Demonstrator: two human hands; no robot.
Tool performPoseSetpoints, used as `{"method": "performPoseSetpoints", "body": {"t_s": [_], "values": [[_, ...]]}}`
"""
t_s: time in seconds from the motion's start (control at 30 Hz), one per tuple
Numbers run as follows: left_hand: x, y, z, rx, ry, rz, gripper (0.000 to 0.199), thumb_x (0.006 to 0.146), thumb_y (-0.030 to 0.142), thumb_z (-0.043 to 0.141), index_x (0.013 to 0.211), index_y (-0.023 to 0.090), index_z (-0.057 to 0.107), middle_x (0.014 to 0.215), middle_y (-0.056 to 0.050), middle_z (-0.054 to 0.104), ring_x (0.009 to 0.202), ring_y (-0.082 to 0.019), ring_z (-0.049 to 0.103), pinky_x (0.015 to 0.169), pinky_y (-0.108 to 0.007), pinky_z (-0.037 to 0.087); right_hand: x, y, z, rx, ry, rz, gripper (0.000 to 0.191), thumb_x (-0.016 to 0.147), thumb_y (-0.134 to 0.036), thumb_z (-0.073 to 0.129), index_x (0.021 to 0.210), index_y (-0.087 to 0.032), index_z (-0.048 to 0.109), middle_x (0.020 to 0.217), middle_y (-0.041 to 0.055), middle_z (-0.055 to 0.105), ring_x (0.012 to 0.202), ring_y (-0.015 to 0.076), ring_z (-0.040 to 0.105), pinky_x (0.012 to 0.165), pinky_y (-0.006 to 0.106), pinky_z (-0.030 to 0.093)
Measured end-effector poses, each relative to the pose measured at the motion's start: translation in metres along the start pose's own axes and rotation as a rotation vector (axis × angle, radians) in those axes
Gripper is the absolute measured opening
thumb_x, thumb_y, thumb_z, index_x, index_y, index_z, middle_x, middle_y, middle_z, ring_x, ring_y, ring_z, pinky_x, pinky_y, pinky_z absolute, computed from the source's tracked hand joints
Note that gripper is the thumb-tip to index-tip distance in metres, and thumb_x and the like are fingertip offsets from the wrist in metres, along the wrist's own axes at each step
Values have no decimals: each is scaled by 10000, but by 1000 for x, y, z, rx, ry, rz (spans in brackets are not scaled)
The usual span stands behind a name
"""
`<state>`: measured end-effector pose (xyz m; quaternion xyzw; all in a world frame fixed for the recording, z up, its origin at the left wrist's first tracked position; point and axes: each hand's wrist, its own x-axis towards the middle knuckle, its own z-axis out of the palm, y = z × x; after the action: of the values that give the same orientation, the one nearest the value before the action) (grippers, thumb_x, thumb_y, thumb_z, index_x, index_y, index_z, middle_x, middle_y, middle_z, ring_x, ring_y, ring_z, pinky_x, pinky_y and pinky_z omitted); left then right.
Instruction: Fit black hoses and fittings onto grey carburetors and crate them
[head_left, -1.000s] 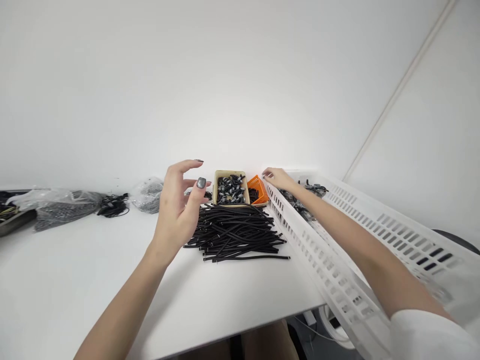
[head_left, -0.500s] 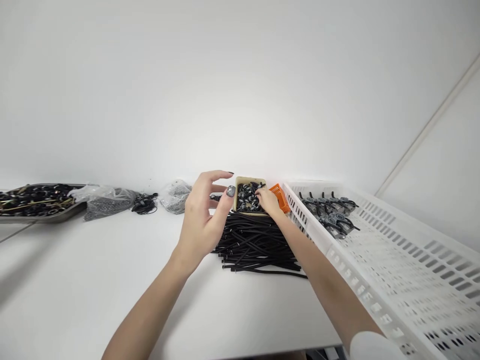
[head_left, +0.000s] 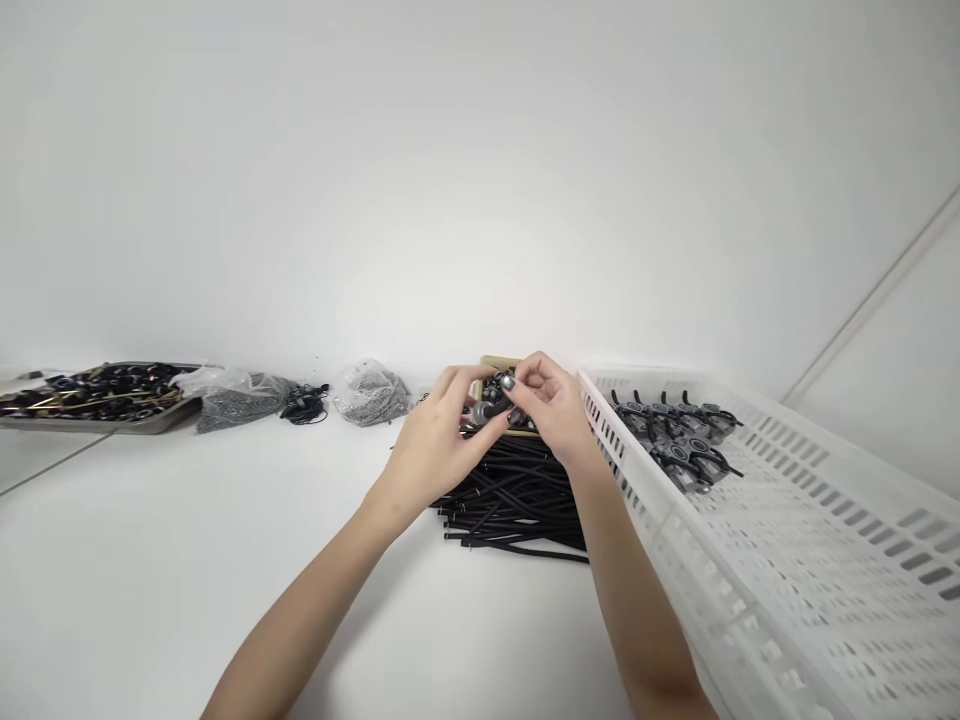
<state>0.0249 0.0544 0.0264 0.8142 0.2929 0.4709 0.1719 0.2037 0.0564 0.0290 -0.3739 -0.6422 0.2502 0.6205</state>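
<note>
Over a pale yellow bin (head_left: pixel 495 359), my two hands meet around a small grey-and-black part (head_left: pixel 486 410) with a rounded end. My left hand (head_left: pixel 442 435) has its thumb and fingers closed about the part from the left. My right hand (head_left: pixel 553 405) pinches at its right side, thumb and index finger together. Their fingers cover much of the part, so its full shape is hidden. Just below the hands lies a pile of black cords (head_left: pixel 517 490). Similar small parts sit in the bin, mostly hidden behind my hands.
On the right stands a white perforated crate (head_left: pixel 810 440) holding several grey-and-black assemblies (head_left: pixel 682 440). Along the wall at left are a metal tray (head_left: pixel 161 418) of mixed parts, clear plastic bags (head_left: pixel 244 398) (head_left: pixel 371 392) and a small black tangle (head_left: pixel 304 402).
My right hand has come up out of the bin and turned toward my left hand. My left hand has moved in and closed about a small grey-and-black part. The view has shifted slightly left.
</note>
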Motion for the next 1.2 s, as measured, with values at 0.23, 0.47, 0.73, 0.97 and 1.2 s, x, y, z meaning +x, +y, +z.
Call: {"method": "performPoseSetpoints", "body": {"t_s": [0.23,0.47,0.73,0.97,1.2], "values": [[-5,5,6,-17,-130,-3,156,1026,363,501,1038,224,569,863,17,650,689,-144,614,660,-282,448,-21,-26,-21,98,-199,42,207,857,-346,766,965,-228,634,773,-14,623,683,132,601,644,267,501],[-3,7,7,-80,-342,-104,240,1032,379,428,840,242,386,599,84,451,515,-129,461,529,-265,335,-20,-29,-40,-65,-329,73,208,908,-299,684,1105,-234,701,973,42,712,894,180,665,822,325,531],[1,0,14,-79,-463,-94,247,1048,372,369,885,224,483,661,45,529,593,-152,520,599,-283,391,-22,-38,-43,-274,-253,12,35,860,-245,677,869,-211,679,795,1,671,730,149,596,694,287,473],[-2,2,18,37,-512,-82,335,1029,434,496,1318,269,454,994,8,683,714,-165,606,650,-287,430,-26,-46,-60,-403,98,-20,208,882,-262,653,717,-220,535,661,-35,521,611,121,444,576,266,367],[-10,17,12,146,-747,-88,345,1013,449,532,1313,280,543,1069,-3,728,771,-166,662,705,-286,458,-27,-43,-86,-464,158,-46,327,883,-269,644,657,-231,411,609,-51,406,584,119,384,549,264,321]]}}
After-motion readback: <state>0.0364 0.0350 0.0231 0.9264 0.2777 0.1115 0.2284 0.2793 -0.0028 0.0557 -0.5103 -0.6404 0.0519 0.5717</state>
